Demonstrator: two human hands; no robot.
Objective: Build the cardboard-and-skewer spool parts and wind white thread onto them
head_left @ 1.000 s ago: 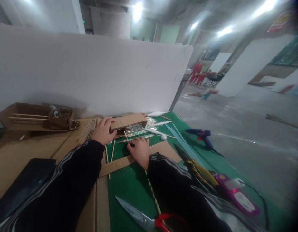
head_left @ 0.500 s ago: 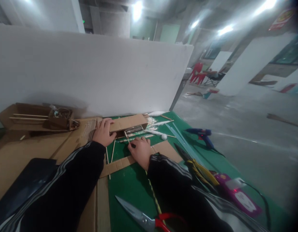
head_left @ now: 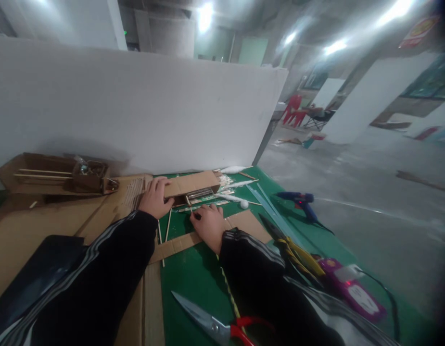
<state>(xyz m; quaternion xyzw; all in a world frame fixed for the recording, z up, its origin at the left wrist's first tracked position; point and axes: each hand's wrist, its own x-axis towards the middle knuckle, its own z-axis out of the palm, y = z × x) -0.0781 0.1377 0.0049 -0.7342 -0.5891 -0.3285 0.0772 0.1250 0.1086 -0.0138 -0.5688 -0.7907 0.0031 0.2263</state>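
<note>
A folded cardboard box [head_left: 194,182] lies near the back of the green table, its near side partly open. My left hand [head_left: 154,198] grips its left end, fingers on top and thumb at the near side. Just in front of the box, my right hand [head_left: 210,225] is closed, with thumb and fingertips pinching a thin wooden stick [head_left: 188,201] that reaches toward the box's opening. The stick's lower end is hidden by the fingers. Under the right hand runs a cardboard strip [head_left: 175,247], and loose sticks [head_left: 168,226] lie between the hands.
Red-handled scissors [head_left: 211,323] lie at the near edge. To the right are yellow-handled pliers [head_left: 303,257], a blue glue gun [head_left: 298,198], clear glue sticks [head_left: 269,206] and a purple power strip [head_left: 359,293]. Another cardboard box [head_left: 52,175] stands left, below a white panel [head_left: 143,110].
</note>
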